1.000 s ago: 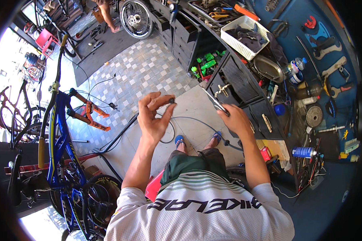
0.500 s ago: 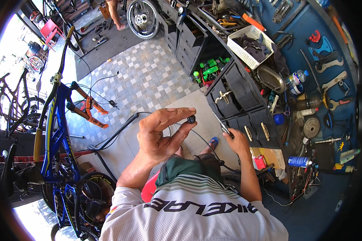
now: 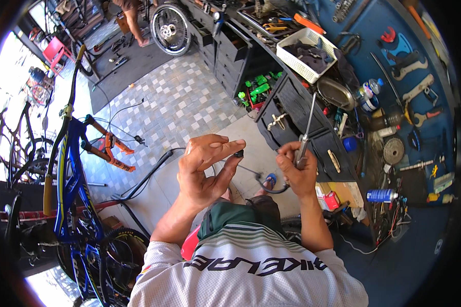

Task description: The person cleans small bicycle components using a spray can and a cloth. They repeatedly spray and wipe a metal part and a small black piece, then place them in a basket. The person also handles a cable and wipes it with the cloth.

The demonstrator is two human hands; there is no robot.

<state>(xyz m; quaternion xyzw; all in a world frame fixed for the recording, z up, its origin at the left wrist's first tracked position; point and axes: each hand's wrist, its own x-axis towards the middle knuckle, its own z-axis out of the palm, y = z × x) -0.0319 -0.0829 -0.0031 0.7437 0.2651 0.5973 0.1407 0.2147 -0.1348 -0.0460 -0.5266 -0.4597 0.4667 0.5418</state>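
Note:
My left hand is raised in front of my lap. Its thumb and fingers pinch a small round black part. To its right, my right hand is wrapped round the handle of a tool that looks like a screwdriver. The long thin metal shaft points up and away, past the drawers. The tool and the black part are apart. What the shaft's tip is shaped like is too small to tell.
A blue bicycle frame with an orange fork stands at my left. Black drawers and a blue bench crowded with wrenches line the right. A white basket holds dark rags. Another person's leg shows far off.
My right hand has risen and turned, bringing the screwdriver-like tool upright and nearer my left hand. The left hand keeps its pinch on the black part. The view has shifted slightly.

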